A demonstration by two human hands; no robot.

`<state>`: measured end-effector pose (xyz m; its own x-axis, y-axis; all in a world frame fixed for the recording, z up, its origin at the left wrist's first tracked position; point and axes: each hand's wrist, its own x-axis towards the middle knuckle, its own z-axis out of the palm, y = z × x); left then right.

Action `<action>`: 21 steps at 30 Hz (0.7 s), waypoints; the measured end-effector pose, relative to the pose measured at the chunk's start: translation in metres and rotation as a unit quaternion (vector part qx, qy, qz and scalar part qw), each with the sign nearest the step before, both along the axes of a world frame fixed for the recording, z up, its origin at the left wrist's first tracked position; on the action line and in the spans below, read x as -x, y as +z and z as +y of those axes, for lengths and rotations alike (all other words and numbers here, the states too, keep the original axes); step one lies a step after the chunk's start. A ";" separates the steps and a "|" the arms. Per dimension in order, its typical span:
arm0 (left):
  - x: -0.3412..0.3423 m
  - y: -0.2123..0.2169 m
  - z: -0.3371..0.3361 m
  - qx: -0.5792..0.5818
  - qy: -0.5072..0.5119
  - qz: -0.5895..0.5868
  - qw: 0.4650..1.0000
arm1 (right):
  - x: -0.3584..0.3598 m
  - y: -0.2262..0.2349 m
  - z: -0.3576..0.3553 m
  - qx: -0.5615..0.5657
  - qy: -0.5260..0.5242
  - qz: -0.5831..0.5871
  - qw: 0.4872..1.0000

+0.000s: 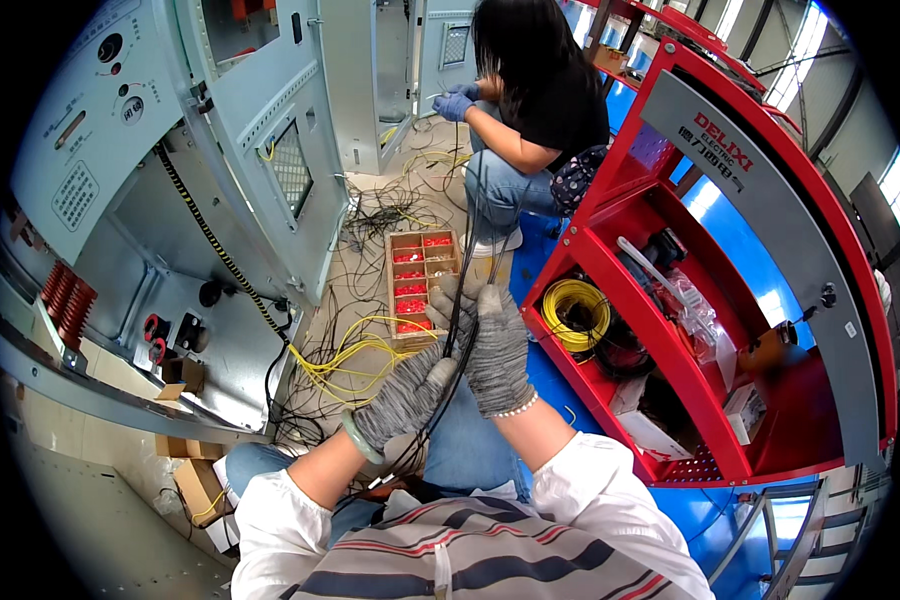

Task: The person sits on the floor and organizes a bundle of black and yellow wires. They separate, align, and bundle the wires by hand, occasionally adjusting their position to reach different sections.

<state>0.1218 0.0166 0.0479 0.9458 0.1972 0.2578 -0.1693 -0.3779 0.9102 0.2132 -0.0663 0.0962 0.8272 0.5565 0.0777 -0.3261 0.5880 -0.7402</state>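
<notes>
On the left stands a big grey metal cabinet (170,130) with its door open. Yellow and black loose wires (355,355) lie tangled on the floor beside a flat wooden box of small red parts (420,280). The left hand (402,395), in a grey knit glove, is closed around a bundle of thin black wires (460,325). The right hand (492,345), gloved too, grips the same bundle just above. Further right is a red metal shelf cart (690,330).

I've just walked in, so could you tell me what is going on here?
A seated person in grey knit gloves holds a bundle of black wires with the left hand and right hand. Ahead, a co-worker in blue gloves handles wires by a grey cabinet. A parts box sits on the floor.
</notes>
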 end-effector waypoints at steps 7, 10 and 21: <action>0.009 0.002 -0.019 0.116 0.020 0.059 0.991 | 0.008 -0.022 -0.009 0.127 -0.079 -0.081 0.985; 0.013 -0.006 -0.029 -0.054 0.072 0.014 0.996 | 0.012 -0.036 -0.012 0.157 -0.078 -0.082 0.981; 0.027 -0.014 -0.042 0.251 0.042 0.164 0.953 | -0.004 -0.031 -0.023 0.049 0.079 0.080 0.992</action>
